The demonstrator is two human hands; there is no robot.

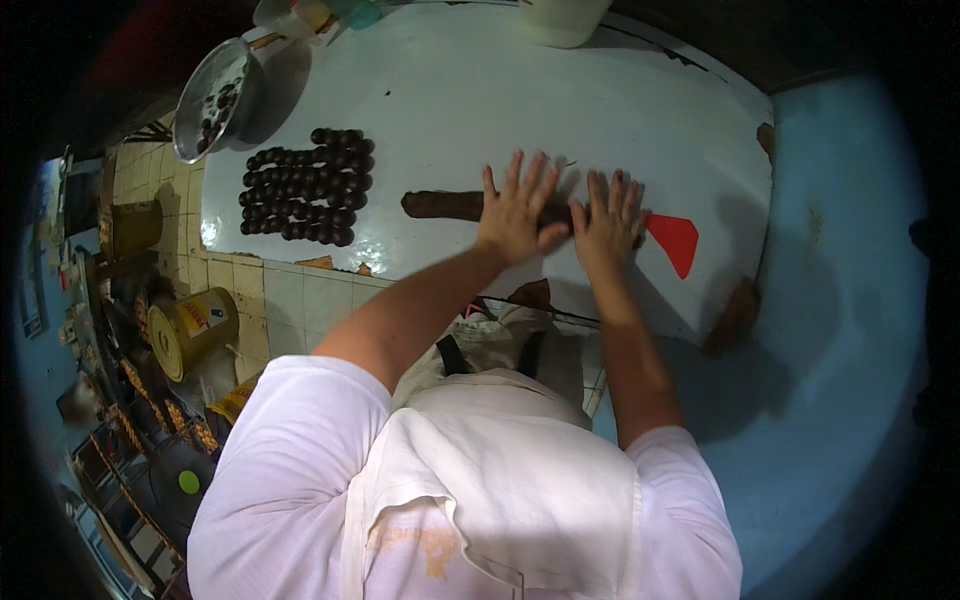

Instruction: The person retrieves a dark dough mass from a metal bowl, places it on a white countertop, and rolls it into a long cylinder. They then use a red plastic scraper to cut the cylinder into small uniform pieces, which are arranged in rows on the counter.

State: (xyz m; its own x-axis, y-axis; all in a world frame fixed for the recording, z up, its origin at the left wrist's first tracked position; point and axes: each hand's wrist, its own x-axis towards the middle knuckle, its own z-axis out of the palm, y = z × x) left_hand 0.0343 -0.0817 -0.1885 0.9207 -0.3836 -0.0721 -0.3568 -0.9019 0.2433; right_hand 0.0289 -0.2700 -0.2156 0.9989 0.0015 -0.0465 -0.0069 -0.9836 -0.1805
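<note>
A dark brown log of dough (445,205) lies crosswise on the white tabletop (450,110). Flat on its middle rests my left hand (515,215), fingers stretched out and spread. My right hand (607,225) is laid over the log's right end, its fingers also extended; that end is mostly hidden beneath it. Just right of my right hand lies a flat red scraper (676,244). Left of the log, many small dark brown balls (305,190) are lined up in several close rows.
At the table's far left edge a metal bowl (215,100) holds some dark pieces. A whitish container (562,20) stands at the far edge. Yellow buckets (193,333) are on the tiled floor at left. A blue wall (840,300) borders the right side.
</note>
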